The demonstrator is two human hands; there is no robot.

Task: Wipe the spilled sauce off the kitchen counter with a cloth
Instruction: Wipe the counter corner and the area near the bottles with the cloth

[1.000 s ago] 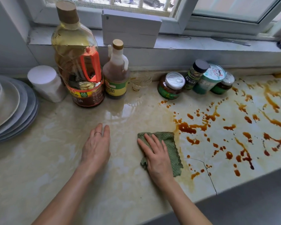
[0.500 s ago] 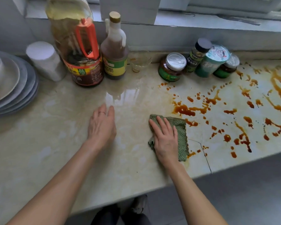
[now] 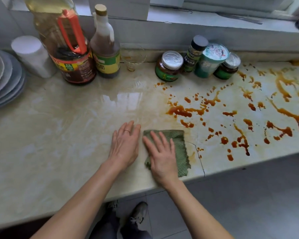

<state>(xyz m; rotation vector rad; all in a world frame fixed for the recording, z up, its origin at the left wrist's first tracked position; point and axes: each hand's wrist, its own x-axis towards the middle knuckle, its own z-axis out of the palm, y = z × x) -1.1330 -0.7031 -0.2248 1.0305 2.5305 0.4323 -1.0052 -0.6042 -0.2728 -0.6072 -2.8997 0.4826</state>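
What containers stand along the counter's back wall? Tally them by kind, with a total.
Tall bottles: 2
Silver-lidded jars: 2
Black-capped jar: 1
Teal tub: 1
Small glass: 1
White canister: 1
Total: 8

To your left you have stacked plates (image 3: 6,80), a white tub (image 3: 33,56), an oil jug (image 3: 67,49) and a brown bottle (image 3: 105,49); a small glass (image 3: 133,60) and lidded jars (image 3: 168,66) stand further right.

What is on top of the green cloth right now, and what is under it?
The right hand lies flat on the green cloth, fingers straight. The cloth rests on the counter; whether that patch is stained cannot be seen, because the cloth covers it.
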